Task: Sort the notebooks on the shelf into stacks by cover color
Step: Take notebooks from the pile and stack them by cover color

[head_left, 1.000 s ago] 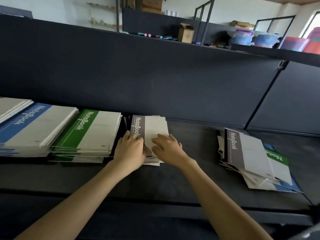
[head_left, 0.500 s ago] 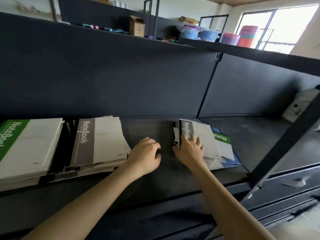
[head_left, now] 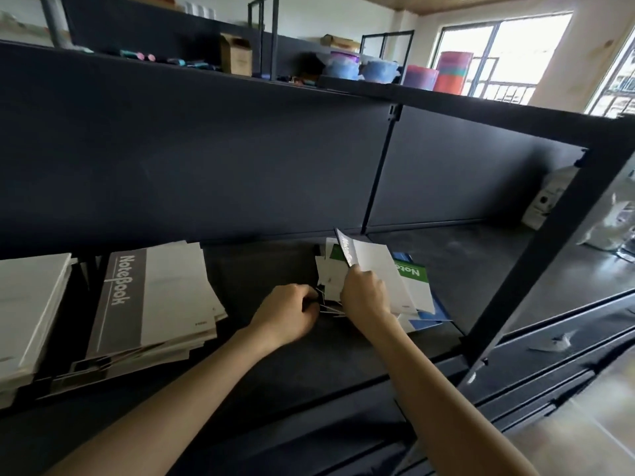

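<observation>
A loose pile of mixed notebooks [head_left: 412, 290] lies on the dark shelf [head_left: 268, 352], with green and blue covers showing underneath. My right hand [head_left: 366, 297] grips the top grey-striped notebook [head_left: 371, 266] by its left edge and tilts it up off the pile. My left hand [head_left: 292, 310] is curled at the pile's left edge, fingers on the lower covers. A sorted stack of grey-striped notebooks [head_left: 154, 297] sits to the left. Another stack [head_left: 27, 304] lies at the far left edge, showing only its white part.
A black upright post [head_left: 536, 255] of the shelf frame slants down just right of the pile. White containers [head_left: 549, 197] stand on the shelf at far right. The upper shelf holds a cardboard box [head_left: 237, 56] and coloured tubs [head_left: 364, 70].
Both hands left the grey stack and moved right to the mixed pile. My right hand has taken the top grey-striped notebook and raised its left edge. The view swung right.
</observation>
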Available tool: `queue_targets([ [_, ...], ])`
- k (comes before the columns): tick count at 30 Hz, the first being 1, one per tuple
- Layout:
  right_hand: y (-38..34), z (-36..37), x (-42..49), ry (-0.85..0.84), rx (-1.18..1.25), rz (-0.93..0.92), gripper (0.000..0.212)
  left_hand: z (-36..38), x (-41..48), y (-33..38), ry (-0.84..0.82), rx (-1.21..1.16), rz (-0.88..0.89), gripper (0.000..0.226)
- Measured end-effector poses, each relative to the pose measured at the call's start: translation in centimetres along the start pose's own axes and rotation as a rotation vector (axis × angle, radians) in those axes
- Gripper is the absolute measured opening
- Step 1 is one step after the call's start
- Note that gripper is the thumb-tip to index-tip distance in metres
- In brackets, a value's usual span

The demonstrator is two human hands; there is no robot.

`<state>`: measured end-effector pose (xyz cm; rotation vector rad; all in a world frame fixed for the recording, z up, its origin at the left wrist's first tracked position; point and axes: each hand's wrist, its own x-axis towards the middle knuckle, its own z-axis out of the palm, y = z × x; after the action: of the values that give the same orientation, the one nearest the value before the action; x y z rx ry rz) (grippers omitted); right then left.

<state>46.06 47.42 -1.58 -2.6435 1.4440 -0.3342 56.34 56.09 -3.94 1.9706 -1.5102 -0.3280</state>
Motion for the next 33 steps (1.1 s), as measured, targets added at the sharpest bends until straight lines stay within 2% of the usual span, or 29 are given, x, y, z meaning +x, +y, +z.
queue_targets([
  [1,-0.2,-0.4,-0.1,0.016,0.049,0.030,0.027,0.1,0.2,0.3,-0.008,-0.126,-0.050,0.029],
  [3,-0.9,-1.1,-0.4,0.032,0.118,0.028,0.026,0.0,0.8,0.9,-0.084,-0.534,-0.224,0.028],
  [6,-3.0,-1.7,-1.7,0.019,0.143,-0.104,0.029,-0.5,1.7,1.3,-0.217,-1.188,-0.442,0.046],
  [8,-4.0,-1.2,-2.5,0.029,0.120,-0.256,0.029,-1.5,1.7,1.3,-0.165,-1.420,-0.463,0.050],
  [9,-4.4,-0.9,-2.7,0.045,0.108,-0.326,0.029,-2.1,1.4,1.5,-0.122,-1.427,-0.450,0.046],
  [13,-5.5,0.0,-2.4,0.036,0.306,-0.477,0.026,-4.7,0.1,0.8,0.190,-1.258,-0.469,0.026],
  [15,-6.4,0.4,-2.3,0.030,0.397,-0.542,0.029,-6.0,-0.1,-0.5,0.323,-1.159,-0.505,0.024],
  [19,-7.8,1.1,-1.4,0.051,0.441,-0.413,0.030,-7.6,-1.1,-3.7,0.507,-0.996,-0.563,0.036],
  [21,-8.5,1.5,-1.0,0.064,0.496,-0.363,0.032,-8.3,-2.1,-4.8,0.555,-0.948,-0.583,0.037],
  [24,-9.8,1.9,-1.2,-0.014,0.527,-0.321,0.042,-9.2,-3.8,-6.0,0.618,-0.841,-0.577,0.038],
  [30,-12.8,3.6,-2.6,-0.122,0.536,-0.370,0.052,-10.2,-7.8,-7.7,0.591,-0.174,-0.528,0.033],
  [33,-13.7,4.4,-3.4,-0.165,0.513,-0.419,0.050,-10.2,-9.1,-7.9,0.525,0.098,-0.517,0.048],
])
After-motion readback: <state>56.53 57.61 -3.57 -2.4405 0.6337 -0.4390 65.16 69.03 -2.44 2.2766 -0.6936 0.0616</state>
